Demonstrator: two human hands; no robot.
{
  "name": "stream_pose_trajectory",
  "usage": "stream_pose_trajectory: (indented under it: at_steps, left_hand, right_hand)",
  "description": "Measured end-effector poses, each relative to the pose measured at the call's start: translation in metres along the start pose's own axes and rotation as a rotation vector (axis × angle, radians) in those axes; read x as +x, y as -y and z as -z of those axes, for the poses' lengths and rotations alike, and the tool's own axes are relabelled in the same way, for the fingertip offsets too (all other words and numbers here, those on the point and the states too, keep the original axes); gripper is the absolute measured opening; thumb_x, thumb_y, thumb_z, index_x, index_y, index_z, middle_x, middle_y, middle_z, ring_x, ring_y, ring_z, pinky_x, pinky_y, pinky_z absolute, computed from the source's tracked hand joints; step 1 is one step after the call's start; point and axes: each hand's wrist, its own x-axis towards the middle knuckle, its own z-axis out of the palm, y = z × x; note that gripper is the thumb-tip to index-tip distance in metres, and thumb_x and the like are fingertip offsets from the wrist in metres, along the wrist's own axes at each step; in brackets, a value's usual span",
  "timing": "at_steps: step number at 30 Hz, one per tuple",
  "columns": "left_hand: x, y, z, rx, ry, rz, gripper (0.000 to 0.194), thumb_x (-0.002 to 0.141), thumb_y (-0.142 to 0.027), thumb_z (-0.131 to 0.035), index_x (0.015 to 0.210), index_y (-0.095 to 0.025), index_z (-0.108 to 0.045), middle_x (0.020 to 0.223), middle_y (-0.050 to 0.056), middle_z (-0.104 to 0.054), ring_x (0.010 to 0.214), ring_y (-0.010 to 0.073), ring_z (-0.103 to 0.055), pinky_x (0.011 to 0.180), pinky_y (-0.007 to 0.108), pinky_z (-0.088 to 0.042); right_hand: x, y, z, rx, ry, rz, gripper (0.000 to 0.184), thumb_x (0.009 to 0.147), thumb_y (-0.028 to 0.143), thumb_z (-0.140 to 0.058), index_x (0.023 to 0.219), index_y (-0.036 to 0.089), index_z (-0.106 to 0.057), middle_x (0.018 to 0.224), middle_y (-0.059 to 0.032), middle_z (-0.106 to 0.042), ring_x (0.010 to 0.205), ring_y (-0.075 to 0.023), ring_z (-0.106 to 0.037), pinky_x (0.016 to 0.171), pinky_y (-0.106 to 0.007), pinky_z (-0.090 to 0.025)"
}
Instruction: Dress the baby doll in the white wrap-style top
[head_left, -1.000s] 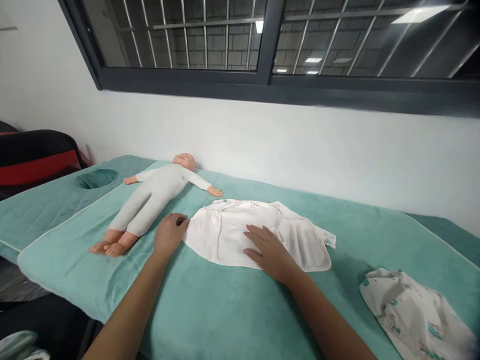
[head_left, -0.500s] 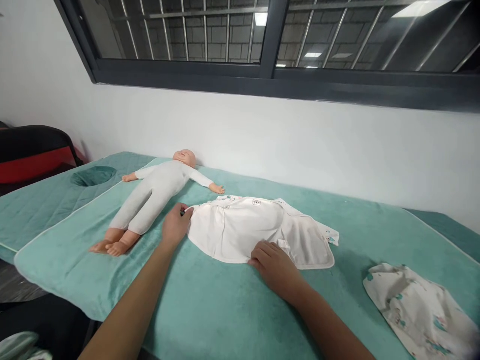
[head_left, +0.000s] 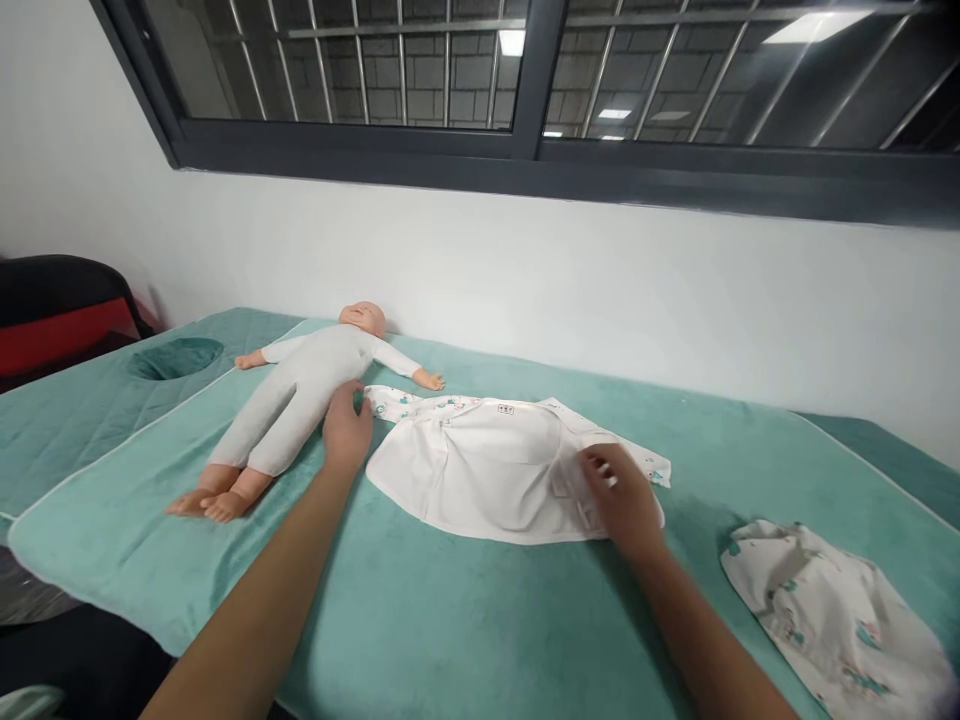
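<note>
A white baby shirt [head_left: 487,470] lies spread with its plain inner side up, a small label at the neck. Its printed left sleeve is stretched out toward the doll. My left hand [head_left: 348,430] pinches the cuff of that sleeve, close beside the doll. Above the shirt's right side hovers my right hand [head_left: 619,500], fingers curled and blurred; a small white bit shows among them, but whether it is gripped is unclear. The baby doll [head_left: 322,365], in a white body suit, lies on its back with its head toward the wall.
A crumpled printed cloth [head_left: 832,610] lies at the right. Everything rests on a green padded bed [head_left: 465,640], which has a round hole [head_left: 176,358] at the left. A black and red chair [head_left: 67,315] stands beyond it. The wall and barred window [head_left: 450,70] are behind.
The shirt's left sleeve has come out to the side, with my left hand at its cuff. My right hand has moved right and up from the lower hem. The view shifted slightly.
</note>
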Motion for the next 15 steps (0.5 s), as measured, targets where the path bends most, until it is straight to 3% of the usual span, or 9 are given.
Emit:
stream_pose_trajectory:
  at_steps: [1, 3, 6, 8, 10, 13, 15]
  left_hand:
    - [-0.001, 0.0, 0.0, 0.026, 0.007, -0.043, 0.029, 0.085, -0.019, -0.048, 0.112, -0.016, -0.058, 0.124, 0.011, -0.059, 0.118, 0.0237, -0.052, 0.104, 0.037, -0.04]
    - [-0.004, -0.002, 0.0, 0.087, 0.031, -0.126, 0.025, 0.086, -0.019, -0.047, 0.106, -0.017, -0.062, 0.121, 0.01, -0.06, 0.118, 0.0237, -0.052, 0.104, 0.037, -0.04]
    - [-0.006, -0.007, 0.0, 0.199, 0.105, -0.116, 0.024, 0.088, -0.025, -0.046, 0.098, -0.021, -0.067, 0.116, 0.009, -0.063, 0.113, 0.0281, -0.054, 0.097, 0.044, -0.044]
    - [-0.006, -0.01, -0.001, 0.294, 0.176, -0.024, 0.029, 0.09, -0.031, -0.043, 0.099, -0.022, -0.069, 0.118, 0.011, -0.063, 0.112, 0.0318, -0.054, 0.09, 0.047, -0.045]
    - [-0.006, -0.011, -0.001, 0.368, 0.225, 0.047, 0.035, 0.092, -0.037, -0.04, 0.106, -0.022, -0.069, 0.121, 0.013, -0.062, 0.113, 0.0337, -0.054, 0.088, 0.049, -0.045]
    - [-0.004, -0.011, -0.001, 0.337, 0.221, 0.055, 0.037, 0.091, -0.039, -0.043, 0.116, -0.024, -0.065, 0.12, 0.013, -0.063, 0.113, 0.0336, -0.054, 0.087, 0.047, -0.045]
    - [-0.003, -0.009, 0.0, 0.25, 0.202, 0.037, 0.033, 0.089, -0.037, -0.048, 0.112, -0.024, -0.066, 0.112, 0.011, -0.067, 0.106, 0.0309, -0.058, 0.086, 0.043, -0.045]
  right_hand:
    - [0.01, -0.02, 0.009, -0.078, -0.095, -0.07, 0.025, 0.088, 0.042, -0.049, 0.091, 0.02, -0.06, 0.091, -0.0055, -0.062, 0.081, -0.0188, -0.057, 0.077, -0.032, -0.045]
    - [0.026, -0.059, 0.03, -0.28, -0.162, -0.161, 0.033, 0.085, 0.046, -0.051, 0.097, 0.017, -0.061, 0.1, -0.0105, -0.062, 0.089, -0.0228, -0.058, 0.083, -0.036, -0.044]
    - [0.038, -0.101, 0.056, -0.473, -0.073, -0.396, 0.052, 0.081, 0.058, -0.05, 0.109, 0.016, -0.06, 0.102, -0.0137, -0.064, 0.086, -0.0268, -0.06, 0.073, -0.037, -0.045]
    - [0.037, -0.112, 0.063, -0.479, 0.026, -0.492, 0.056, 0.08, 0.065, -0.047, 0.109, 0.019, -0.061, 0.094, -0.0102, -0.067, 0.078, -0.0263, -0.061, 0.065, -0.035, -0.042]
    - [0.035, -0.113, 0.064, -0.419, 0.058, -0.47, 0.052, 0.079, 0.064, -0.048, 0.107, 0.022, -0.062, 0.088, -0.0063, -0.068, 0.076, -0.0245, -0.062, 0.063, -0.032, -0.041]
    - [0.034, -0.112, 0.059, -0.283, 0.014, -0.402, 0.045, 0.075, 0.056, -0.056, 0.103, 0.023, -0.065, 0.086, -0.0038, -0.069, 0.077, -0.0217, -0.063, 0.066, -0.03, -0.042]
    - [0.038, -0.114, 0.056, -0.155, -0.035, -0.392, 0.043, 0.071, 0.052, -0.06, 0.1, 0.021, -0.068, 0.084, -0.0044, -0.069, 0.075, -0.0206, -0.063, 0.066, -0.03, -0.044]
